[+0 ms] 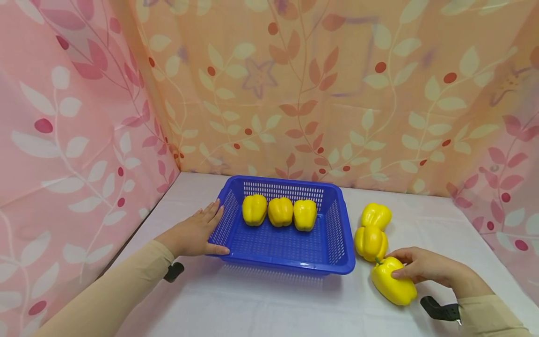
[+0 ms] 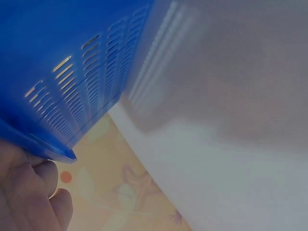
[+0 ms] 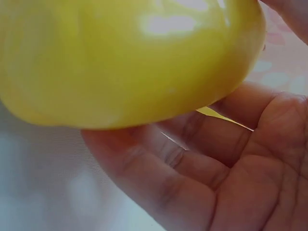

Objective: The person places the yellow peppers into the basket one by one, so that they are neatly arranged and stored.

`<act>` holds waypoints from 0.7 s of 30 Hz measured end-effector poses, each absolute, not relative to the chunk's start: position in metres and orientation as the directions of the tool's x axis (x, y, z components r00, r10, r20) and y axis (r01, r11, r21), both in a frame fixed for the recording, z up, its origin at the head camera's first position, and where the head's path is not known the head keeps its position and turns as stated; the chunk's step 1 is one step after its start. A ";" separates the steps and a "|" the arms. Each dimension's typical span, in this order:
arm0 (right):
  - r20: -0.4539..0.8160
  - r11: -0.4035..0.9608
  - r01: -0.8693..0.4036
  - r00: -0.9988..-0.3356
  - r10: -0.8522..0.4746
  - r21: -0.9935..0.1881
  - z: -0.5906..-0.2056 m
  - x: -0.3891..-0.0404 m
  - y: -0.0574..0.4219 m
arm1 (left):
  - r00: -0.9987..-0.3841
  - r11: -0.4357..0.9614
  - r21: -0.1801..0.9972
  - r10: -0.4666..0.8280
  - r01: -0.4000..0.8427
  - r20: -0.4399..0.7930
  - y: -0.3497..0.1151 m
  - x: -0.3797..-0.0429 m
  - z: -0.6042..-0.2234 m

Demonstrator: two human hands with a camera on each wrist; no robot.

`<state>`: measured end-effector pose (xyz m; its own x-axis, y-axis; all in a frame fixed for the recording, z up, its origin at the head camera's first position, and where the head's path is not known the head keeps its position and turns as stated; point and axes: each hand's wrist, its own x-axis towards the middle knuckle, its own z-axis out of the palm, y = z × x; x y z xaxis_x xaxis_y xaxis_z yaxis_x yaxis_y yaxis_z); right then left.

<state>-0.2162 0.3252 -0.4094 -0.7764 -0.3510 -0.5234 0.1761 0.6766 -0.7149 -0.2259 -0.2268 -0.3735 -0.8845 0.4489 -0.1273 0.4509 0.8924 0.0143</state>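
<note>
Right hand [image 1: 425, 269] curling fingers [image 1: 404, 274] round yellow pepper [image 1: 391, 283] lying on desk [image 1: 269, 304], right of blue basket [image 1: 337, 269] — two more peppers [image 1: 372, 231] sitting just behind it. Left hand [image 1: 195, 231] resting against basket's left wall, fingers straight and together. Three peppers [image 1: 280, 211] sitting in row inside basket

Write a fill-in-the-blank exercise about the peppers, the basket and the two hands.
1. The blue basket holds ___ yellow peppers.
2. The right hand grips the yellow pepper lying ___ the basket.
3. The left hand rests against the basket's ___ side.
4. Counting all, ___ peppers are in the head view.

Missing words: three; outside; left; six
</note>
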 end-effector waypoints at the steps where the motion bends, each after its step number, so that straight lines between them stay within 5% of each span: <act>1: -0.523 0.677 0.174 -0.776 -0.353 -0.715 -0.409 -0.216 0.325 | -0.885 0.892 0.014 0.449 0.451 -0.126 -0.227 -0.226 -0.374; 21: -0.467 0.698 0.058 -0.782 -0.412 -0.714 -0.404 -0.214 0.325 | -0.881 0.889 0.014 0.456 0.458 -0.123 -0.227 -0.226 -0.374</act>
<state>-0.2135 0.3252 -0.4043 -0.7823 -0.4122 -0.4671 0.0584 0.6980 -0.7137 -0.2256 -0.2274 -0.3738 -0.8814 0.4560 -0.1230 0.4579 0.8889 0.0143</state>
